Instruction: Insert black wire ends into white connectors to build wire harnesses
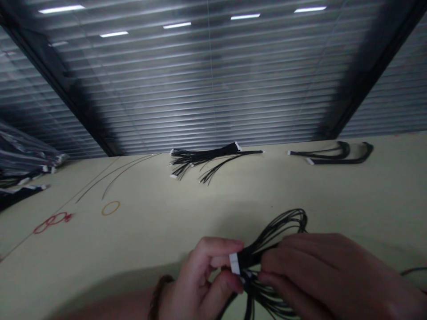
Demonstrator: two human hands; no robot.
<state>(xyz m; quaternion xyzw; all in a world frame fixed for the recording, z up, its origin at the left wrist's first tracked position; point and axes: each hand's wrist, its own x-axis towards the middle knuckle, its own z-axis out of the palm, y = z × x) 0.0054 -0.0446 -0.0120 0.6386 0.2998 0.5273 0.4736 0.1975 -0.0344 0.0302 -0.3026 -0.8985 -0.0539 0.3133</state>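
Observation:
A black wire harness (282, 224) with a white connector (234, 263) is between my two hands, low in the head view. My left hand (208, 275) pinches the white connector between thumb and fingers. From the right, my right hand (316, 271) is closed around the black wires just beside the connector, its fingertips partly hidden. Some wires loop up above my right hand, and others hang down below the connector toward the bottom edge.
At the back lie a black wire bundle (207, 155) and two bent harnesses (333, 155). Red-handled scissors or a red loop (53, 221), a yellow rubber band (110, 208) and thin loose wires (113, 175) are at left. Bagged cables (26, 155) sit far left. Window blinds (213, 80) rise behind.

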